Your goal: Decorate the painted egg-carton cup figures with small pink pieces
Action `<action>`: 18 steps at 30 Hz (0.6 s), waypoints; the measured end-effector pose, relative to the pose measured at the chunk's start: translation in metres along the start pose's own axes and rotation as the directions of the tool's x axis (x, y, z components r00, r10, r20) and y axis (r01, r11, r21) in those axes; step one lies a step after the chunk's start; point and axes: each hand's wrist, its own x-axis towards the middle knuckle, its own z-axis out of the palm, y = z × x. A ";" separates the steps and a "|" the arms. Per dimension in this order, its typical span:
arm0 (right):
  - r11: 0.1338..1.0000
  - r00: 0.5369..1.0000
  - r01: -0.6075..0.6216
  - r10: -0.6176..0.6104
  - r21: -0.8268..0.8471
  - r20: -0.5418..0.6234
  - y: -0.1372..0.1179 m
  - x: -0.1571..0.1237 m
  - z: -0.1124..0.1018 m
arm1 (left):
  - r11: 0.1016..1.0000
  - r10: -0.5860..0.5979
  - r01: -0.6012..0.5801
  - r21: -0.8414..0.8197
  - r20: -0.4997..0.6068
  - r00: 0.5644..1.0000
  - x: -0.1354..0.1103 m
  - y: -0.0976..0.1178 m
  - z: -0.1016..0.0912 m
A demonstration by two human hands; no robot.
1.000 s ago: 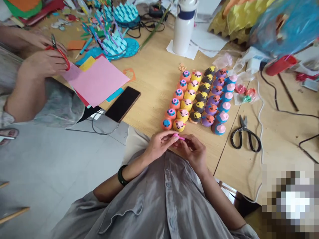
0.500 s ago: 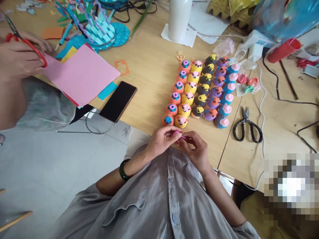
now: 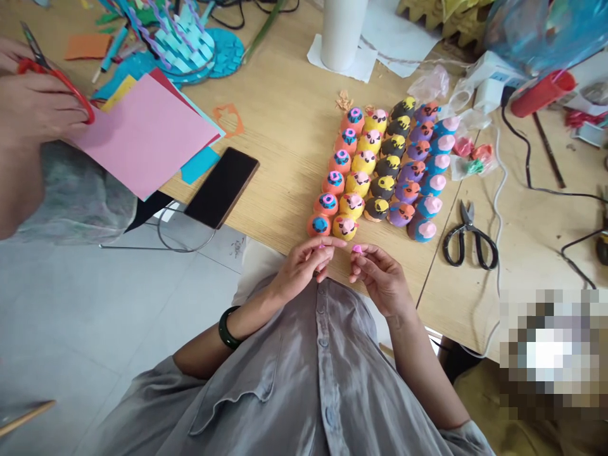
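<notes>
My left hand [image 3: 306, 265] and my right hand [image 3: 380, 278] hover at the near table edge, a little apart. The right fingertips pinch a small pink clay piece [image 3: 357, 249]. The left fingers are curled in a pinch with a tiny pink bit at their tips. Just beyond both hands stand several rows of small clay figures [image 3: 380, 168], orange, yellow, black, purple and blue. The nearest are an orange one [image 3: 318, 225] and a yellow one [image 3: 345, 227].
Black scissors [image 3: 468, 237] lie right of the figures, a black phone [image 3: 222, 187] overhangs the table edge at left. Another person's hands [image 3: 38, 104] hold red scissors over pink paper [image 3: 142, 133]. A white bottle [image 3: 342, 31], cables and plastic bags lie beyond.
My hands were together working one pink piece; now they have drawn apart, the right hand keeping the pink piece. The view has tilted down slightly.
</notes>
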 end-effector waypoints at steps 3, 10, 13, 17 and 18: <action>0.999 1.000 0.028 -0.028 -0.032 -0.002 0.004 0.000 0.002 | 1.000 -0.007 0.008 -0.015 0.027 1.000 -0.001 -0.003 0.002; 0.995 0.998 0.048 -0.050 -0.090 -0.027 0.005 0.000 0.003 | 0.991 0.034 -0.033 0.132 -0.004 0.999 -0.003 0.000 0.001; 0.995 0.998 0.041 -0.045 -0.094 -0.034 0.007 0.000 0.004 | 0.941 0.095 -0.087 0.327 -0.008 0.995 -0.002 0.000 0.005; 0.988 0.998 0.048 -0.051 -0.144 -0.020 0.010 -0.001 0.007 | 0.833 0.262 -0.219 0.509 -0.012 0.965 0.002 -0.008 0.011; 0.988 0.999 0.044 -0.047 -0.151 -0.012 0.010 -0.002 0.007 | 0.790 0.324 -0.268 0.552 -0.005 0.946 0.003 -0.010 0.011</action>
